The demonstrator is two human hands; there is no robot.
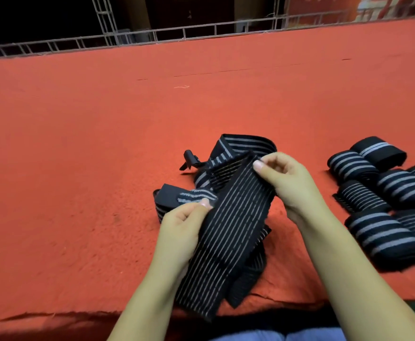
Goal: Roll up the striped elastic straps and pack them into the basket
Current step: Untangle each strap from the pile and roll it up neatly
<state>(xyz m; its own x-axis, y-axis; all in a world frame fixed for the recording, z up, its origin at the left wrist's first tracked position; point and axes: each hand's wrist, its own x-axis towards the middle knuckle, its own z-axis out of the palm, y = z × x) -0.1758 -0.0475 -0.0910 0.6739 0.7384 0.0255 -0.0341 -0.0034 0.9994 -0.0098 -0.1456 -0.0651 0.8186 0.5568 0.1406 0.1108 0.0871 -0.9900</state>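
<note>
Strap: black, thin pale stripes lengthwise, held flat and slanted above the red desk; its loose rest lies tangled beneath.
Left hand: pinches the strap's left edge.
Right hand: pinches the far corner.
Rolls: rolled straps clustered at right on the desk.

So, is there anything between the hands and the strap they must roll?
No. The left hand and right hand already pinch the unrolled strap directly. The basket is not visible.
</note>
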